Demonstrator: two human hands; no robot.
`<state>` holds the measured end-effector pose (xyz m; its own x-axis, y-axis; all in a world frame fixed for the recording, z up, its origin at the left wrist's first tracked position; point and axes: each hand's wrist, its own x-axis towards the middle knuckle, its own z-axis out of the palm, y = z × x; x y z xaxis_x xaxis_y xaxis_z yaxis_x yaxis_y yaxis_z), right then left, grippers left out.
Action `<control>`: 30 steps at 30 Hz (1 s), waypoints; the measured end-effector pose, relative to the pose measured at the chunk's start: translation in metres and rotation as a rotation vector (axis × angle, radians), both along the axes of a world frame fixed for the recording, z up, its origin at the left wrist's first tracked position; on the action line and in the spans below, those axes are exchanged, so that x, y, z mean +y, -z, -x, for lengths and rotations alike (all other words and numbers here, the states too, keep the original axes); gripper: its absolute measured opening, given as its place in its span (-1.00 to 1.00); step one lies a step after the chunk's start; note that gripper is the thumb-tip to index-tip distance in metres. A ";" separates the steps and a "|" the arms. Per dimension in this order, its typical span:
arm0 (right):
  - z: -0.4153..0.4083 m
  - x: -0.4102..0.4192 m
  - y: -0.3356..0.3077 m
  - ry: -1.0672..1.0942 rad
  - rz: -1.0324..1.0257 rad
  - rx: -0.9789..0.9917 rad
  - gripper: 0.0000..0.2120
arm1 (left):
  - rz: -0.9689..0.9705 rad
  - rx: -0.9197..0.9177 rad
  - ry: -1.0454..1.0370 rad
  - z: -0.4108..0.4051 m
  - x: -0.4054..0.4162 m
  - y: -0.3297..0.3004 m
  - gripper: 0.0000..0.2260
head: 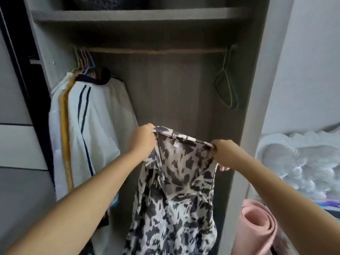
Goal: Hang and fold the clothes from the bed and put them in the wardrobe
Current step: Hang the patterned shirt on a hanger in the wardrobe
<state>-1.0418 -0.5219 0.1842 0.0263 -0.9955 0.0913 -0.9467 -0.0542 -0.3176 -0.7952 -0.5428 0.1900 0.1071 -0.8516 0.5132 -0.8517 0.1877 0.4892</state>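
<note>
I am holding the patterned shirt (174,181) up by its collar before the open wardrobe (257,89), my left hand (142,139) and right hand (222,153) each pinching one end in a clenched grip. Several garments (92,126) are already hanging on the rail (156,50); this shirt is awaiting a spare hanger (227,89), I judge.

Two bare forearms, no sleeves visible; left grip (142,139) and right grip (223,153) ungloved, no jewellery seen
</note>
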 end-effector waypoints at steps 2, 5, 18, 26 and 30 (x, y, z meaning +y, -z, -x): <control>-0.007 -0.029 0.000 0.003 -0.159 0.044 -0.84 | 0.022 0.144 0.034 -0.009 -0.038 -0.003 -0.74; -0.015 -0.071 -0.007 -0.039 -0.409 0.151 -0.79 | -0.007 0.227 0.129 -0.012 -0.091 -0.001 -0.79; 0.002 -0.239 -0.168 0.521 0.610 0.257 -0.59 | -0.172 0.058 0.468 -0.001 -0.223 -0.042 -0.82; 0.012 -0.263 -0.174 0.691 0.386 0.501 -0.58 | -0.216 0.008 0.632 -0.034 -0.272 -0.054 -0.82; 0.007 -0.270 -0.176 0.761 0.356 0.564 -0.49 | -0.214 0.033 0.629 -0.055 -0.288 -0.051 -0.81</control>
